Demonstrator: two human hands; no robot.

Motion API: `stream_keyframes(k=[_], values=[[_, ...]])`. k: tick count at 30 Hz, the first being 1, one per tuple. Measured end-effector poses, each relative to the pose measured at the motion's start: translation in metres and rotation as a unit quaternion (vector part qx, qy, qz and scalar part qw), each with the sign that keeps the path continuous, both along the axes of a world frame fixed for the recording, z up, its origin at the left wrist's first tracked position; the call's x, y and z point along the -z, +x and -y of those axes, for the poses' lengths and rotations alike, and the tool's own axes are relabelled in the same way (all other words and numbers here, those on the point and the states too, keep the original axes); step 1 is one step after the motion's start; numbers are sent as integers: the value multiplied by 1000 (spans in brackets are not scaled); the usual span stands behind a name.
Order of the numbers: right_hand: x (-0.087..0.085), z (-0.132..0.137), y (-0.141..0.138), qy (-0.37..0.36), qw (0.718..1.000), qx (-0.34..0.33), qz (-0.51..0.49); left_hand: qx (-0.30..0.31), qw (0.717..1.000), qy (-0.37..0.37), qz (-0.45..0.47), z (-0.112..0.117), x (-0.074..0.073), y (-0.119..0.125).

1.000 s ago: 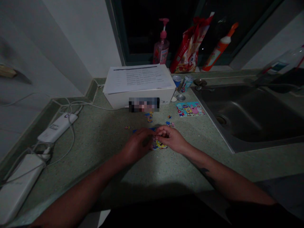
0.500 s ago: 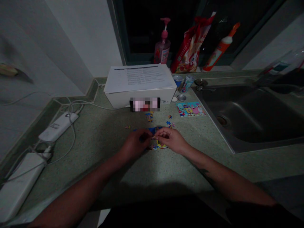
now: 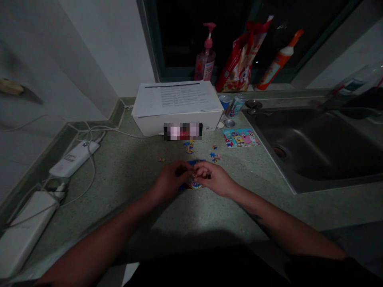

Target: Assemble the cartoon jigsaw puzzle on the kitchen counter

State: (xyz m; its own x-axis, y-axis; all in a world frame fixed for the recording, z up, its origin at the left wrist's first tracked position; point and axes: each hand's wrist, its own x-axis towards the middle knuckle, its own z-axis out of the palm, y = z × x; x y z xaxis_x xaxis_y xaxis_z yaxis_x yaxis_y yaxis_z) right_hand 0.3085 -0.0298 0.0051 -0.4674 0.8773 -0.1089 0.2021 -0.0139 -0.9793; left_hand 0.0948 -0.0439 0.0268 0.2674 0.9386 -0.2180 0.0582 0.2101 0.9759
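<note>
The left hand (image 3: 172,179) and right hand (image 3: 214,179) meet over a patch of jigsaw pieces (image 3: 193,162) on the worktop (image 3: 128,187), right in front of the person. More loose pieces (image 3: 188,147) lie just past the hands. Both grips are pressed close together and seem to pinch one tiny piece, but the fingers hide it. A piece this small needs slow, careful fingers. Farther back, a pump bottle (image 3: 205,65) holds pink liquid. A white box (image 3: 152,125) has papers (image 3: 176,99) on top, so its inside cannot be seen.
</note>
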Motion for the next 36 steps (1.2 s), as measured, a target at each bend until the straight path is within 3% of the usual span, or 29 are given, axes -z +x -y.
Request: stream_keyframes(k=[9,15,23,31,34,36], values=[[-4,1,2,3,1000,-7,-15,-3,1000,-1,-3,4,-3,4],[-7,1,0,29,999,22,10,-9,1000,5,-15,4,-3,3],[-5,-2,0,-1,999,29,-38,6,1000,-13,9,3,0,4],[-12,-2,0,-21,999,42,-23,15,1000,-6,-5,2,1,-1],[-14,-2,2,19,999,38,11,13,1000,-16,-2,1,0,-3],[-14,-2,4,88,994,37,47,12,1000,-19,-13,-1,-1,-5]])
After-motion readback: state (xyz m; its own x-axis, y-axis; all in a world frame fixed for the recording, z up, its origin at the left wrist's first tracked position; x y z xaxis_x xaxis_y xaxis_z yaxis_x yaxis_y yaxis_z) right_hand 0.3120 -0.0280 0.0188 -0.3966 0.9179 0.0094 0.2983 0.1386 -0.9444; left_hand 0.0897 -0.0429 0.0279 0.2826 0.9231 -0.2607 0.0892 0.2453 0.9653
